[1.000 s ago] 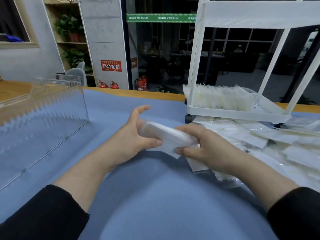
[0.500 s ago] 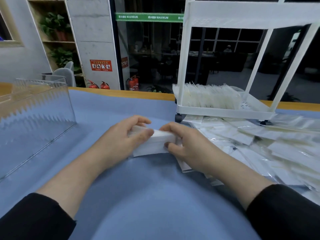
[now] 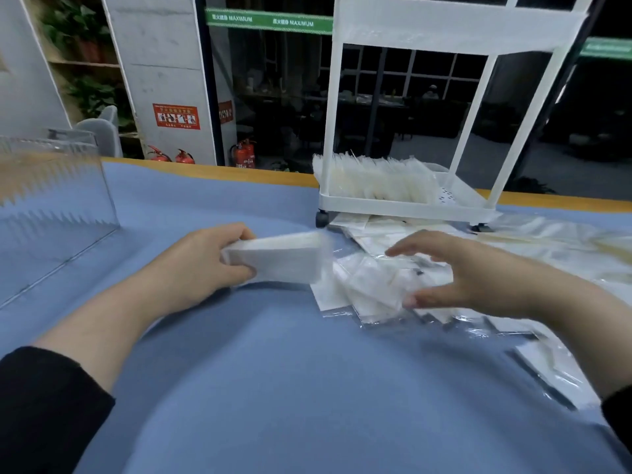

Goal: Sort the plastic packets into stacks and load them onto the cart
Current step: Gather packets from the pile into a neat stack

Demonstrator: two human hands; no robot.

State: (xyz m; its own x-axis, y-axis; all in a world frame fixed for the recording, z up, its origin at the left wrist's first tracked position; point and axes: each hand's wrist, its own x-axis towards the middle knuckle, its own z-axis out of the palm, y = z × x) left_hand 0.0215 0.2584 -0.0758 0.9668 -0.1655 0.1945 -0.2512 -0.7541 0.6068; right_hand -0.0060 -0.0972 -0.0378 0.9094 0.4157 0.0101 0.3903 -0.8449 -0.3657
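My left hand (image 3: 205, 261) grips a white stack of packets (image 3: 284, 260) by its left end, just above the blue table cover. My right hand (image 3: 458, 271) hovers apart from the stack, fingers spread and relaxed over a loose pile of plastic packets (image 3: 369, 289), holding nothing. Behind them stands the white cart (image 3: 403, 206), with a row of upright packets (image 3: 376, 179) on its lower shelf.
A clear acrylic box (image 3: 51, 200) stands at the left on the blue table cover (image 3: 273, 388). More loose packets (image 3: 547, 364) spread along the right side and under the cart. The table's wooden edge (image 3: 239, 172) runs along the back.
My right hand has let go of the stack and moved right over the loose pile. My left hand alone now holds the stack.
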